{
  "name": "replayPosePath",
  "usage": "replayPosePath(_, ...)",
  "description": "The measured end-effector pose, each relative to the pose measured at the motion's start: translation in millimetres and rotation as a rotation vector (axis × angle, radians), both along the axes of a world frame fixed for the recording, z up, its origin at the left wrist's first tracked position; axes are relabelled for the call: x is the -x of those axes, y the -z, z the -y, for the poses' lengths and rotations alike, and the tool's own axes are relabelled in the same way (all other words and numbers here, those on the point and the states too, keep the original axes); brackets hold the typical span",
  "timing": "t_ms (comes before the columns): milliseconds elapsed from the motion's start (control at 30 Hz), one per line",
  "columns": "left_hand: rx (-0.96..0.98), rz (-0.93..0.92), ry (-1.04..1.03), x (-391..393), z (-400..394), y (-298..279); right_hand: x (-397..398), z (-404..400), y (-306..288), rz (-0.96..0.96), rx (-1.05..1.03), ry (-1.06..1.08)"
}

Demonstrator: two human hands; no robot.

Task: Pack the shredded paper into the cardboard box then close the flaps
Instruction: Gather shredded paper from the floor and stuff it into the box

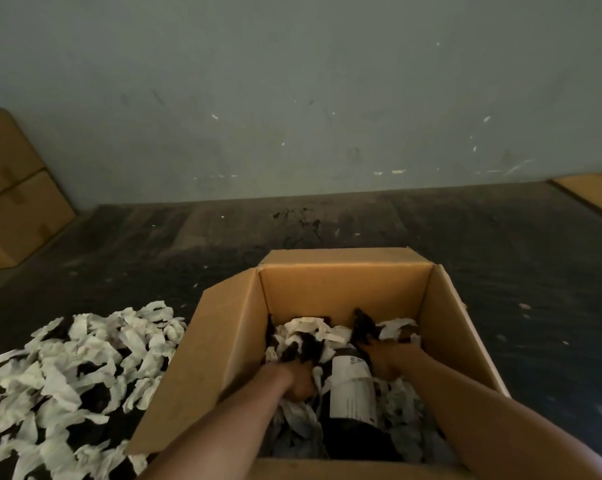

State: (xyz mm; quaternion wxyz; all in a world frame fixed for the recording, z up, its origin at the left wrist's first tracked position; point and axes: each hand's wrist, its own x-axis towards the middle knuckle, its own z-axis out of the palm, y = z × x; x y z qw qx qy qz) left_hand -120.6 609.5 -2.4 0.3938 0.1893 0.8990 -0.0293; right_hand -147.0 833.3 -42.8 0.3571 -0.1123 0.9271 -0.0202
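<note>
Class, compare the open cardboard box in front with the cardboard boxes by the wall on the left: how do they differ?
The open brown cardboard box has its flaps up; the closed brown cardboard boxes by the wall have none raised. The open box shows its contents, black-and-white shredded paper and a dark bottle; the closed boxes show none. The open box sits level; the closed ones look tilted. Both are plain brown cardboard.

I have only one view, the head camera, worn high and tilted forward and down. It sits close over the open cardboard box, so both forearms enter from the bottom edge. Facing the wall, its wide angle also takes in the dark floor to either side.
</note>
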Motion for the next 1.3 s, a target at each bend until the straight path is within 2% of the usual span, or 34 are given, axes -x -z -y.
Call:
replayPosePath(67, 0.013, -0.009, 0.053, -0.2, 2.3, 3.1, -2.2, -1.1, -9.0, -0.01, 0.004, -0.009)
replayPosePath(133, -0.045, -0.022, 0.014, -2.0, 0.4, -10.1, -1.3, 0.4, -38.3, 0.026, 0.033, 0.023)
replayPosePath(267, -0.135, -0.092, -0.051, -2.7, 4.9, -48.4, 1.8, -6.1, -95.8, -0.112, 0.143, 0.123)
replayPosePath(333, -0.085, -0.158, -0.067, -11.1, 7.3, -59.3, -10.6, -7.0, -107.7, -0.07, 0.048, 0.085)
replayPosePath(400, -0.001, -0.076, -0.028, -23.5, 9.1, -55.0, -36.4, -2.6, -106.1, 0.039, -0.096, -0.022)
replayPosePath(467, 0.102, 0.142, 0.031, -40.3, 9.3, -37.7, -61.3, 2.5, -94.5, 0.17, -0.222, -0.1)
replayPosePath(533, 0.14, 0.261, 0.068, -52.7, 8.7, -28.8, -70.4, 5.2, -84.5, 0.219, -0.24, -0.096)
replayPosePath(633, 0.076, 0.252, 0.088, -58.8, 3.6, -45.2, -68.1, 4.3, -105.8, 0.207, -0.067, 0.029)
replayPosePath(700, 0.036, 0.2, 0.041, -58.8, 0.6, -61.9, -67.8, 2.1, -126.4, 0.166, -0.022, 0.087)
replayPosePath(767, 0.025, 0.138, 0.006, -59.2, 2.8, -67.8, -72.7, -1.2, -132.9, 0.153, -0.042, 0.101)
replayPosePath(833, 0.044, 0.091, -0.007, -64.5, 6.1, -69.2, -88.5, -0.5, -131.4, 0.227, -0.084, 0.107)
replayPosePath(900, 0.047, 0.138, -0.02, -71.5, 7.1, -64.7, -106.9, 3.3, -121.4, 0.3, -0.169, 0.047)
replayPosePath(1000, 0.007, 0.262, -0.105, -81.9, 7.3, -58.0, -128.0, 14.5, -118.6, 0.181, -0.249, -0.02)
replayPosePath(1100, -0.01, 0.264, -0.159, -80.5, 4.9, -60.9, -126.5, 18.3, -131.5, 0.229, -0.217, -0.014)
replayPosePath(1200, -0.043, 0.177, -0.117, -73.8, 3.8, -78.8, -111.1, 14.2, -144.6, 0.108, -0.07, 0.107)
replayPosePath(1300, -0.151, -0.021, -0.143, -69.3, 7.9, -107.6, -99.7, 18.9, -163.8, -0.054, 0.057, 0.127)
